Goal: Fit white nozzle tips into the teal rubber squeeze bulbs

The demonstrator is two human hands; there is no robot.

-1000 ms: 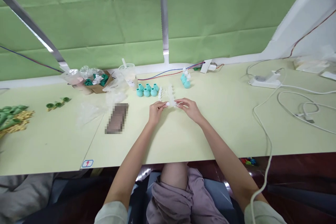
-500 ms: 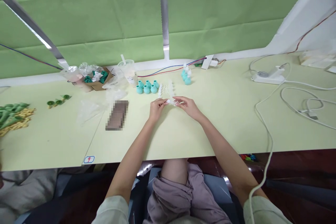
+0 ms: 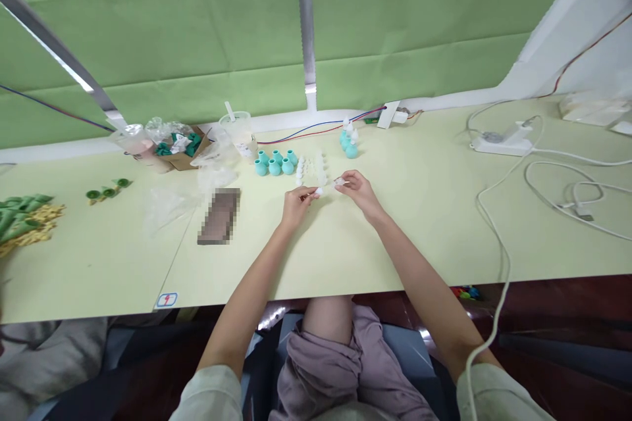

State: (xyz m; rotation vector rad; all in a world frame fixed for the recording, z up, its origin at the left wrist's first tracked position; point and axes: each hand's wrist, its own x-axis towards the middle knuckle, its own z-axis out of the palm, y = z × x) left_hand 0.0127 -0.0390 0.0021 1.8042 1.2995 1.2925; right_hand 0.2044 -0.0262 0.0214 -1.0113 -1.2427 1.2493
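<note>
My left hand (image 3: 297, 205) pinches a small white plastic piece (image 3: 318, 191) between thumb and fingertips. Just to its right, my right hand (image 3: 359, 192) is closed on a small translucent piece (image 3: 338, 181). The two pieces are apart, a short gap between them. Beyond my hands lie rows of small white parts (image 3: 299, 171) and a column of translucent caps (image 3: 322, 168). Several turquoise round-bodied bottles (image 3: 274, 168) with open necks stand behind my left hand. Farther back on the right, several turquoise bottles (image 3: 351, 150) carry white tops.
A dark pixelated rectangle (image 3: 218, 217) lies left of my arms, near clear plastic bags (image 3: 170, 206). Drink cups (image 3: 241, 131) and a cardboard box (image 3: 185, 159) stand at the back. White cables and a power strip (image 3: 503, 141) lie right. Green and yellow parts (image 3: 29, 220) sit far left.
My hands have drawn apart, the right one moving right and slightly away from me with its translucent piece. My left hand stays nearly in place with the white piece.
</note>
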